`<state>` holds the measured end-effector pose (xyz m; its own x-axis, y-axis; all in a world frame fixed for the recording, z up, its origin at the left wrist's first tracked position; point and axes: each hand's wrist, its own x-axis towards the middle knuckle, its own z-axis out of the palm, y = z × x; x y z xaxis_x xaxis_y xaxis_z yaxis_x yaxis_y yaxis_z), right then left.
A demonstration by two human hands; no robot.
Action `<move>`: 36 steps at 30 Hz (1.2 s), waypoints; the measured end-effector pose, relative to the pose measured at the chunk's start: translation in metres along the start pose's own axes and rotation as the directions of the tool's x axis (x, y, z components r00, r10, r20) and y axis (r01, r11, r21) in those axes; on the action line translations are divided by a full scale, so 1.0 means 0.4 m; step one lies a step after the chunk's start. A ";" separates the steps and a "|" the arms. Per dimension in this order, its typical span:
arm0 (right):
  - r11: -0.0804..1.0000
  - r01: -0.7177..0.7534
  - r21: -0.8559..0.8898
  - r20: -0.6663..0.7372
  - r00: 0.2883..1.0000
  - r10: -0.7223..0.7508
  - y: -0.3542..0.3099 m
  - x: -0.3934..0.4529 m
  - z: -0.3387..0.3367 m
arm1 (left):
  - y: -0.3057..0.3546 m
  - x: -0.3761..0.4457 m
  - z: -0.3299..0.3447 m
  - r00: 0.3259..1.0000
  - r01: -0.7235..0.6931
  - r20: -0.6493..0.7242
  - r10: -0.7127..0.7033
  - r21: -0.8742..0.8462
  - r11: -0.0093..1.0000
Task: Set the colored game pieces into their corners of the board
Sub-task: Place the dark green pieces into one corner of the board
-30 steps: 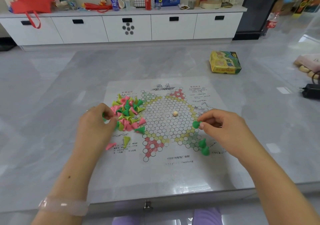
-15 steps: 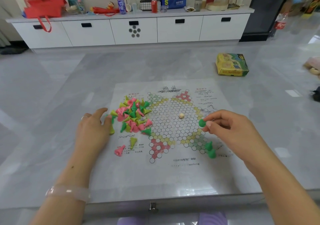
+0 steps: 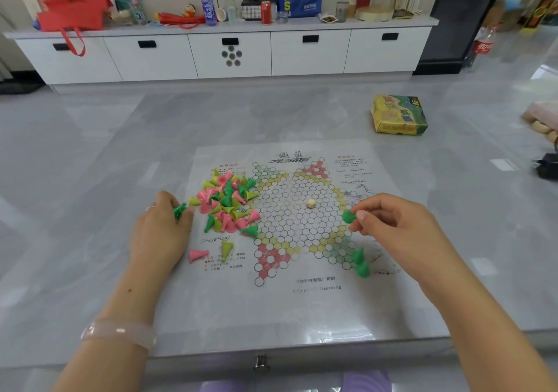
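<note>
In the head view, the left hand (image 3: 161, 234) now pinches a green piece (image 3: 179, 209) at its fingertips; half a second ago its fingers lay spread and empty against the pile of pieces (image 3: 229, 203) just to its right. That gives a second green piece ready to go. The right hand (image 3: 395, 225) is closed by thumb and forefinger on another green piece (image 3: 348, 216), held above the board (image 3: 290, 301) as it was before, not yet lowered. Just below and inward of that hand, two green pieces (image 3: 360, 263) stand upright in the pale green corner, so that corner looks only started; most pieces are unsorted.

Between the hands the board's middle is open, apart from a small pale bead (image 3: 311, 203). A pink piece (image 3: 197, 254) and a yellow piece (image 3: 226, 248) lie loose just right of the left hand. The table's near edge (image 3: 302, 352) sits well below both wrists, and the yellow box (image 3: 398, 115) is well beyond the right hand, so both have free room
</note>
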<state>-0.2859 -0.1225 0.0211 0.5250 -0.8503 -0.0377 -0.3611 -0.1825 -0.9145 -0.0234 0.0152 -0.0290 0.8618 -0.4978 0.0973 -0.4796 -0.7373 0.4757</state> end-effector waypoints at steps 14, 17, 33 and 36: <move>1.000 0.031 0.003 0.002 1.000 -0.031 0.006 0.004 -0.006 | 0.009 -0.008 -0.022 0.998 -0.062 -0.023 0.061 -0.046 0.997; 0.999 0.044 0.002 -0.001 0.999 -0.044 0.009 0.008 -0.010 | 0.038 -0.026 -0.053 0.979 -0.149 -0.168 0.114 -0.213 0.966; 0.937 0.023 -0.349 0.198 0.979 0.049 0.034 0.012 -0.006 | 0.188 -0.153 -0.022 0.891 -0.444 -0.052 0.451 -0.309 0.841; 0.934 0.043 -0.354 0.229 0.973 0.042 0.030 0.008 -0.004 | 0.189 -0.152 -0.023 0.896 -0.437 -0.061 0.439 -0.290 0.851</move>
<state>-0.2897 -0.1284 0.0107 0.6719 -0.7216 -0.1671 -0.5877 -0.3820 -0.7132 -0.1105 -0.0061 0.0091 0.5719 -0.7422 0.3495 -0.7372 -0.2780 0.6159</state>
